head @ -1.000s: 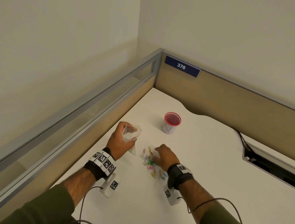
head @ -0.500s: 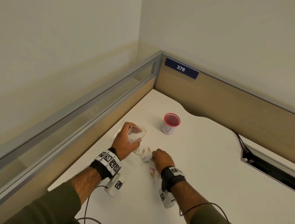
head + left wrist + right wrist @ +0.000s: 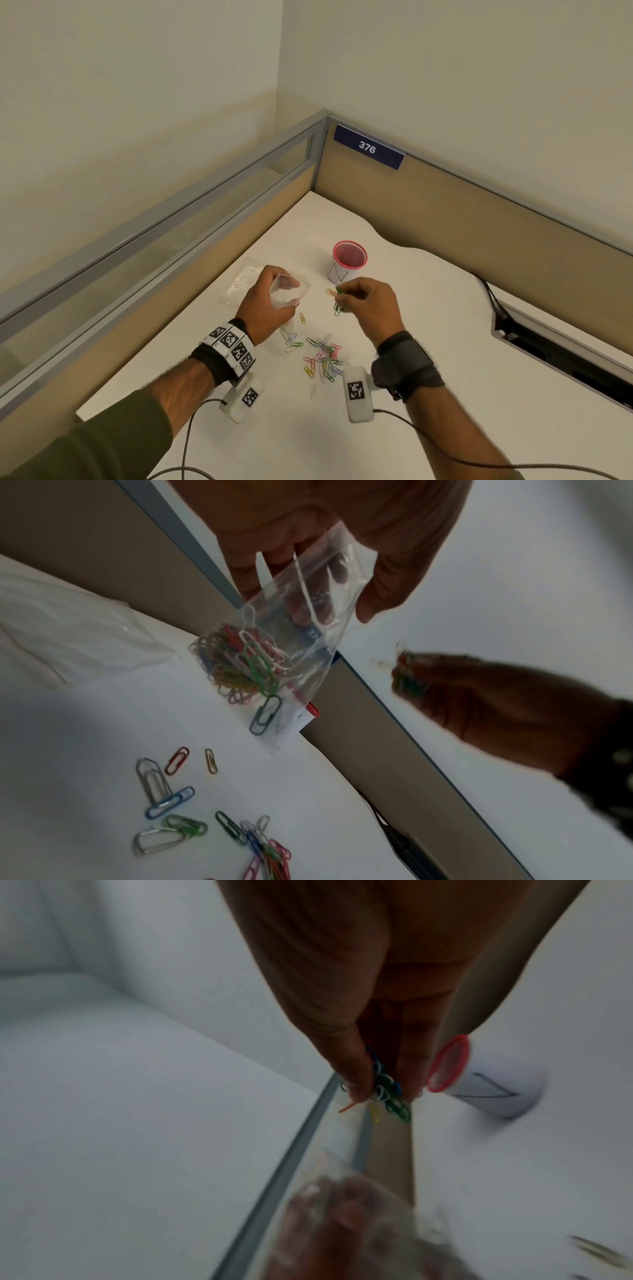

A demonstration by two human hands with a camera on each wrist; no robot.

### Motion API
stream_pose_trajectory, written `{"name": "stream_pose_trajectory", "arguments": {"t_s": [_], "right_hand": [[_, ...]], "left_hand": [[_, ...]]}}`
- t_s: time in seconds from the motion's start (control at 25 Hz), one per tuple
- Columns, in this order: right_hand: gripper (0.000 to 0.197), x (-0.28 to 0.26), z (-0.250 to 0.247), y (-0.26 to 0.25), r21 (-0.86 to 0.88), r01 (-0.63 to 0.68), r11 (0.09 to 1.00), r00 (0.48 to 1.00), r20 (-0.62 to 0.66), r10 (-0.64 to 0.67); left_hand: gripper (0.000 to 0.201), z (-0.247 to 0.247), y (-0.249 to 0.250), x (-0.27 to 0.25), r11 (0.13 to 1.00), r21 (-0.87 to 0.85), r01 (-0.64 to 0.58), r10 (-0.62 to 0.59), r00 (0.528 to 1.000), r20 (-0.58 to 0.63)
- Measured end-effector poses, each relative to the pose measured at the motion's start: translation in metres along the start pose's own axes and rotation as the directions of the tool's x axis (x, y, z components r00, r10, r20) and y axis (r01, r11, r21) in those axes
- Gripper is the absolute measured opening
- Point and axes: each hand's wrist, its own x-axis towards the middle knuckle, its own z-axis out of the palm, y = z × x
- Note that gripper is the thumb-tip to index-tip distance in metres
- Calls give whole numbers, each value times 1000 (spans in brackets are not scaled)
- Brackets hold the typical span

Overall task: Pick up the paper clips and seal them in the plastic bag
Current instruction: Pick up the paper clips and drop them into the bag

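Note:
My left hand (image 3: 270, 301) grips a small clear plastic bag (image 3: 289, 289) with its mouth held wide; the left wrist view shows the bag (image 3: 274, 653) holding several coloured clips. To the right of the bag's mouth, my right hand (image 3: 363, 301) is raised off the desk and pinches a bunch of paper clips (image 3: 338, 301); these pinched clips (image 3: 387, 1091) hang between thumb and fingers. Several more coloured paper clips (image 3: 323, 358) lie scattered on the white desk (image 3: 445, 342) between my wrists, and these loose clips (image 3: 178, 804) also show under the bag.
A white cup with a pink rim (image 3: 347, 262) stands just behind my right hand. A second clear bag (image 3: 241, 282) lies flat to the left of my left hand. Partition walls close the desk's left and back sides; a cable slot (image 3: 561, 349) is at right.
My right hand was down on the clip pile; it has closed on a bunch and lifted up toward the bag's mouth. The left hand has kept holding the bag.

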Motion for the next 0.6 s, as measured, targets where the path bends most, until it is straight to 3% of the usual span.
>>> {"name": "stream_pose_trajectory", "arguments": {"t_s": [0.16, 0.48, 0.6], "right_hand": [[13, -3, -4, -50, 70, 153, 986, 988, 4, -154], [10, -7, 29, -68, -244, 305, 921, 950, 149, -276], [10, -11, 26, -72, -256, 308, 916, 951, 115, -287]], "left_hand": [[47, 11, 4, -2, 1000, 12, -6, 5, 1000, 22], [49, 17, 14, -1, 998, 59, -8, 6, 999, 34], [49, 14, 16, -1, 999, 42, -20, 19, 999, 37]]}}
